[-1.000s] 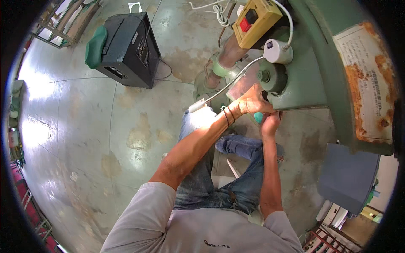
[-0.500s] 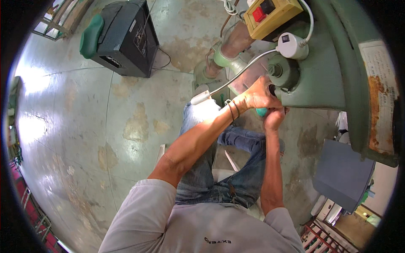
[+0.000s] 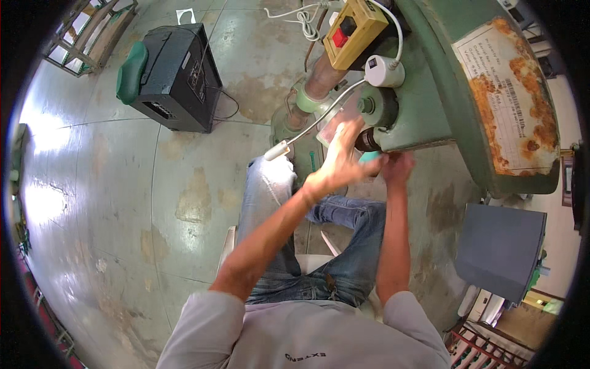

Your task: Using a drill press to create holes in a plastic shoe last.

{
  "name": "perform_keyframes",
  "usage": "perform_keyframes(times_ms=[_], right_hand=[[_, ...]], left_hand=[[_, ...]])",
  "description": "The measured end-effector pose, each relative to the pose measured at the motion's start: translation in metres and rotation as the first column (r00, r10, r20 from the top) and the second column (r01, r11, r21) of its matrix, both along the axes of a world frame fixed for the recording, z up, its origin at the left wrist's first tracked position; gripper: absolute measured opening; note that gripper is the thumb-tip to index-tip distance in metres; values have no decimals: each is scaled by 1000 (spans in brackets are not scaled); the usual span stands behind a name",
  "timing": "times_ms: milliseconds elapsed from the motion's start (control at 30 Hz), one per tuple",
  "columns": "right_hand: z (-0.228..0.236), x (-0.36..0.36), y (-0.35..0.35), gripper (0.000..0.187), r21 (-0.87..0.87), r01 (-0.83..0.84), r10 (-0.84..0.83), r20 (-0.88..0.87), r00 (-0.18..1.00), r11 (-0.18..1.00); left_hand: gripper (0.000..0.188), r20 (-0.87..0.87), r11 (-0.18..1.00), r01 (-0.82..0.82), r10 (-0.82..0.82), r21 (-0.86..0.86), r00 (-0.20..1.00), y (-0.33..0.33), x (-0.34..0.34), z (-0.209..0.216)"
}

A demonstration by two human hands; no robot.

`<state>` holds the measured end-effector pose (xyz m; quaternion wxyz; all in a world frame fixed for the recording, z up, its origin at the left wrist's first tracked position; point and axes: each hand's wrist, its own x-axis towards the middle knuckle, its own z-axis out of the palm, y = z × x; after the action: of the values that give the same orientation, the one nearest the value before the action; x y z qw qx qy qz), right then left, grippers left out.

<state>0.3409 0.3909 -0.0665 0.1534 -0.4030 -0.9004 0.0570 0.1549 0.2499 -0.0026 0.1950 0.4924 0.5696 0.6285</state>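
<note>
My left hand [image 3: 342,158] is open, its fingers spread beside the dark cylindrical fitting [image 3: 367,140] under the green machine head [image 3: 424,132]. Its thumb reaches toward a teal-green rounded piece [image 3: 370,155]. My right hand [image 3: 398,167] is curled at the machine's lower edge, closed around the far side of that piece; its fingertips are partly hidden and blurred. The piece's kind cannot be made out. A lit lamp [image 3: 278,150] on a flexible neck hangs by my left forearm and shines toward my knee.
A yellow switch box [image 3: 356,32] with red and black buttons sits on the machine, above a round column [image 3: 326,77]. A black speaker-like cabinet [image 3: 184,77] with a green seat-shaped piece [image 3: 132,72] stands at left. To the right is a grey panel [image 3: 501,252].
My left hand has come off the dark fitting and spread open, moving left. My right hand stays by the teal-green piece. The whole view has shifted, with the machine now further left.
</note>
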Motion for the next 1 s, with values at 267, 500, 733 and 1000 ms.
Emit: perform_keyframes(times_ms=[267, 500, 733, 1000], right_hand=[[21, -42, 31, 46, -190, 119, -206, -550, 809, 975], [37, -53, 23, 57, -151, 99, -166, -538, 827, 984], [25, -20, 10, 70, 2, 303, -291, -273, 917, 953], [-66, 2, 20, 86, -663, 399, -727, -332, 601, 634]], left_hand=[[61, 149, 987, -55, 78, -154, 986, -126, 82, -46], [50, 119, 915, 99, -56, -392, 991, -144, 96, -97], [49, 127, 939, 114, -77, -325, 989, -151, 93, -110], [48, 116, 920, 136, -99, -369, 988, -171, 92, -67]])
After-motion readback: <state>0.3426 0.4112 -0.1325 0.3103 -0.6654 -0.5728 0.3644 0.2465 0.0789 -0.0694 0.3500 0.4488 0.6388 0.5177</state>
